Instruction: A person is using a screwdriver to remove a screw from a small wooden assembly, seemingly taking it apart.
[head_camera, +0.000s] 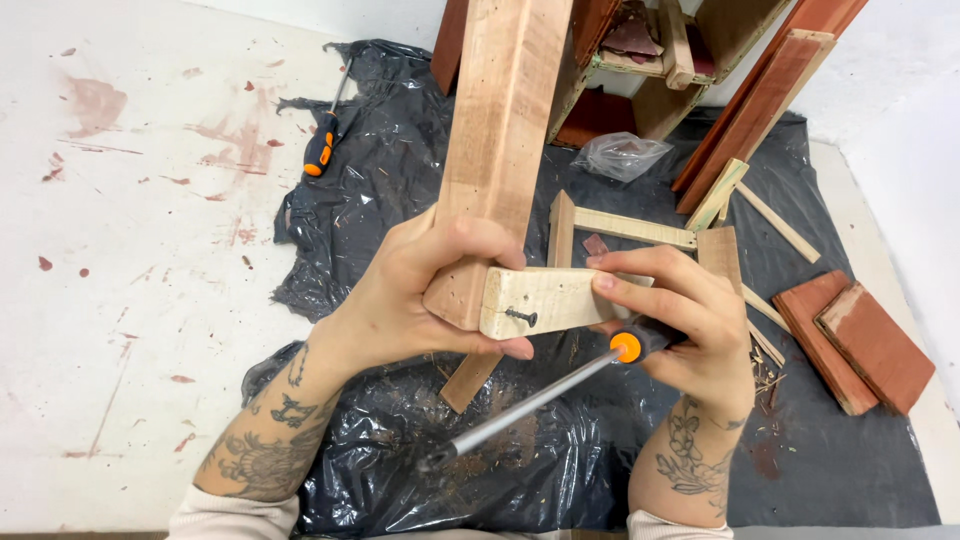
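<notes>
My left hand (425, 295) grips a long pale wooden plank (500, 120) near its lower end, holding it against a short wooden block (560, 295). A dark screw (522, 317) sticks out of the block's near face. My right hand (680, 320) pinches the block's right side with its fingertips while also holding a screwdriver (560, 385) with an orange-and-black handle; its steel shaft points down-left toward me, away from the screw.
Black plastic sheeting (400, 180) covers the floor under the work. A second orange-handled screwdriver (322, 140) lies at upper left. Reddish boards (860, 345) lie at right, thin wood strips (630, 228) behind the block, a clear plastic bag (622, 155) beyond, and a wooden frame (660, 60) at top.
</notes>
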